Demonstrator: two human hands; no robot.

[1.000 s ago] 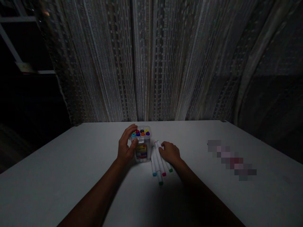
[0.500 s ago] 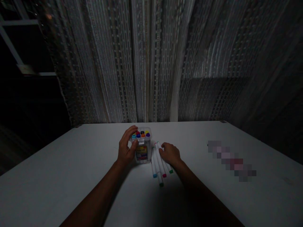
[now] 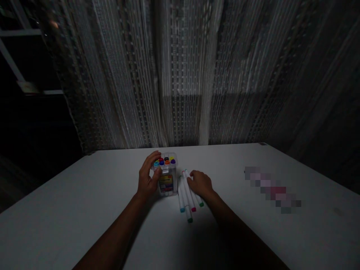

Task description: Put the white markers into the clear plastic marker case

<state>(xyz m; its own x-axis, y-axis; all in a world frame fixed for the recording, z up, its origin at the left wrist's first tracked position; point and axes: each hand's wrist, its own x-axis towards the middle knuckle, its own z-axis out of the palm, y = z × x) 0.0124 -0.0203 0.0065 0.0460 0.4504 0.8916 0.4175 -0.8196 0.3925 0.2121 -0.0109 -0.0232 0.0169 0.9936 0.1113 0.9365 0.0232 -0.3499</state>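
A clear plastic marker box [image 3: 167, 180] stands upright on the white table [image 3: 84, 210], with several coloured marker caps showing at its top. My left hand [image 3: 147, 176] is wrapped round the box's left side, thumb at the front. Just right of the box lie several white markers [image 3: 185, 198] with coloured caps, side by side. My right hand [image 3: 200, 183] rests on top of these loose markers, fingers curled over them.
A striped curtain [image 3: 182, 75] hangs behind the table's far edge. A blurred patch [image 3: 271, 189] lies on the table to the right. Dark space and a white frame [image 3: 17, 67] are at the far left.
Both hands, the box and the markers keep their places; only the view has shifted slightly and the curtain has swayed.
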